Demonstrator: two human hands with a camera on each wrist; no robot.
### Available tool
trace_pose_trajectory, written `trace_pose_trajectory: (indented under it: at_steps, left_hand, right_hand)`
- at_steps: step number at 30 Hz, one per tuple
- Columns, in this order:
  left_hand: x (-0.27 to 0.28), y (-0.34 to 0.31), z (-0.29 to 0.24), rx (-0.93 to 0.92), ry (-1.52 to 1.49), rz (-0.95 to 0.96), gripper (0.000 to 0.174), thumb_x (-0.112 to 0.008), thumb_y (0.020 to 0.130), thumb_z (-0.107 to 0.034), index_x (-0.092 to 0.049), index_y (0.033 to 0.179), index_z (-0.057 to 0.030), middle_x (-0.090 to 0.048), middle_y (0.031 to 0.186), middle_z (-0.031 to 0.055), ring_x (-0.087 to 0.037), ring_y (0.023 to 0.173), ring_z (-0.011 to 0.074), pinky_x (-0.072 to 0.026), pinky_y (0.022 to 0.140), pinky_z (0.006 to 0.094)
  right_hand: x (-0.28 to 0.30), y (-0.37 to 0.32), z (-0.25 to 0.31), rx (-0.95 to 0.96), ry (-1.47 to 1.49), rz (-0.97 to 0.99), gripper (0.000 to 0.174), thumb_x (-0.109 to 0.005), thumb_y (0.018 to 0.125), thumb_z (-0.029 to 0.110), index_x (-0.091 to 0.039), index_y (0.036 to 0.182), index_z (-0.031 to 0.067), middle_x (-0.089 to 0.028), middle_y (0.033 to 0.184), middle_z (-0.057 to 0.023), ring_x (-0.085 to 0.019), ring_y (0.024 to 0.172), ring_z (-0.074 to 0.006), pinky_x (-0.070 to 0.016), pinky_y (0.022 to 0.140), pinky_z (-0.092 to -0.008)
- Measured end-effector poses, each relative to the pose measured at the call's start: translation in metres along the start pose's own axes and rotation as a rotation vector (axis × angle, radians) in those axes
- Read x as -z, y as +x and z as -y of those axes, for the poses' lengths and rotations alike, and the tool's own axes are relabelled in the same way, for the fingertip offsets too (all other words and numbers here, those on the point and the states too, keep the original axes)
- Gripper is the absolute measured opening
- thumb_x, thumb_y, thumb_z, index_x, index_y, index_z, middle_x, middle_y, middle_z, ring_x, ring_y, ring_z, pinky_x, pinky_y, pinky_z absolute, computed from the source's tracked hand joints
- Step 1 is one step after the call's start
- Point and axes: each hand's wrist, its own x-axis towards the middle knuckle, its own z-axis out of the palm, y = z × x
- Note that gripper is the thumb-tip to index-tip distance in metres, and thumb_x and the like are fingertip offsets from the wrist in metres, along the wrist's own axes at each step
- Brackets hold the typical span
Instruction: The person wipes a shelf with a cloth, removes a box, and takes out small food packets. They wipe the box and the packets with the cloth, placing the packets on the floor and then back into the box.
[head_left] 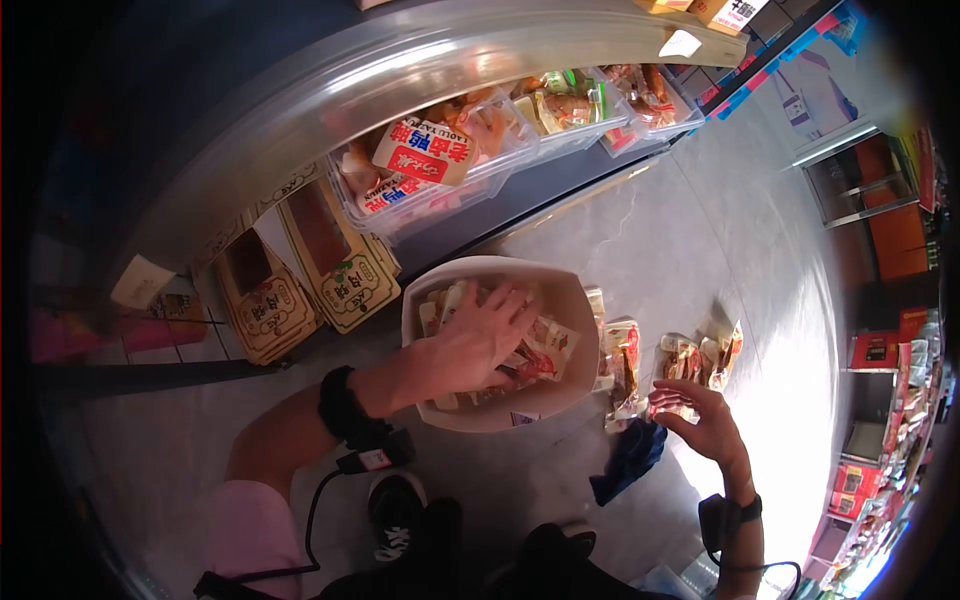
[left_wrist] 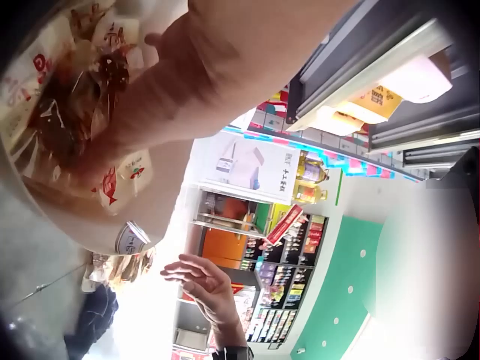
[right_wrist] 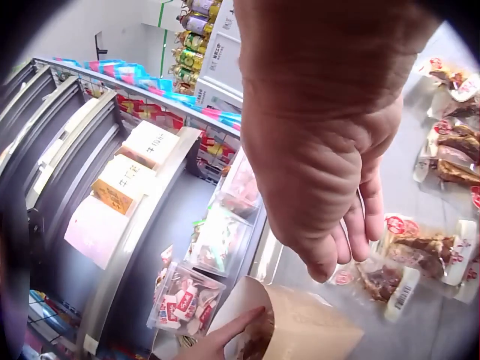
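A white, open-topped box (head_left: 588, 385) stands on the floor, holding several clear-and-white food packets (head_left: 552, 345) with red print. My left hand (head_left: 478, 338) reaches down into it, fingers spread over the packets; the left wrist view shows its fingertips partly lost among the brown-filled packets (left_wrist: 56, 127). To the right of the box, my right hand (head_left: 708, 422) hangs with fingers extended and holds nothing. Sealed packets of brown meat (right_wrist: 420, 251) lie on the floor close by its fingertips. More packets (head_left: 622, 362) lie between the box and that hand.
A dark blue cloth (head_left: 632, 460) lies on the floor right of the box. Behind is a shelf with clear plastic bins (head_left: 440, 205) of packaged food and flat printed cartons (head_left: 350, 285). A shoe (head_left: 397, 510) is near the box's front. Stocked shelves (head_left: 880, 430) line the far right.
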Motion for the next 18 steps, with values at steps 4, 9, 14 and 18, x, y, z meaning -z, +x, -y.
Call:
trace_pose_trajectory:
  at_steps: [4,9,14,18]
  left_hand:
    - [0.002,0.007,-0.003,0.127,0.222,0.278,0.110,-0.082,0.046,-0.045,-0.030,0.130,0.0037,-0.049,0.112,0.0220,-0.048,0.106,0.0324,-0.0402,0.085,0.0418]
    - [-0.003,0.000,-0.036,0.459,0.436,0.563,0.115,-0.077,0.048,-0.055,-0.028,0.130,0.0091,-0.058,0.090,0.0171,-0.058,0.082,0.0282,-0.0465,0.075,0.0355]
    - [-0.001,-0.001,-0.031,0.380,0.375,0.414,0.117,-0.074,0.053,-0.057,-0.021,0.133,0.0089,-0.044,0.119,0.0207,-0.052,0.100,0.0317,-0.0431,0.083,0.0395]
    - [0.018,0.001,-0.060,0.135,0.362,0.043,0.087,-0.072,0.067,-0.042,-0.033,0.129,0.0043,-0.048,0.112,0.0164,-0.053,0.094,0.0290,-0.0455,0.078,0.0381]
  right_hand:
    - [-0.019,-0.035,-0.035,-0.047,0.107,-0.005,0.035,-0.065,0.077,0.003,-0.057,0.112,0.0030,-0.066,0.095,-0.0081,-0.063,0.090,-0.0161,-0.0486,0.080,-0.0275]
    - [-0.054,-0.058,-0.072,-0.065,0.253,-0.004,0.030,-0.062,0.079,0.003,-0.058,0.109,0.0021,-0.066,0.092,-0.0076,-0.063,0.088,-0.0145,-0.0489,0.078,-0.0261]
    - [-0.067,-0.054,-0.103,-0.159,0.335,-0.319,0.022,-0.064,0.078,0.005,-0.061,0.100,0.0016,-0.067,0.086,-0.0073,-0.065,0.082,-0.0138,-0.0499,0.075,-0.0260]
    - [-0.074,-0.018,-0.123,-0.226,0.253,-0.424,0.037,-0.070,0.075,0.017,-0.057,0.105,0.0012,-0.063,0.094,-0.0131,-0.061,0.093,-0.0215,-0.0472,0.082,-0.0317]
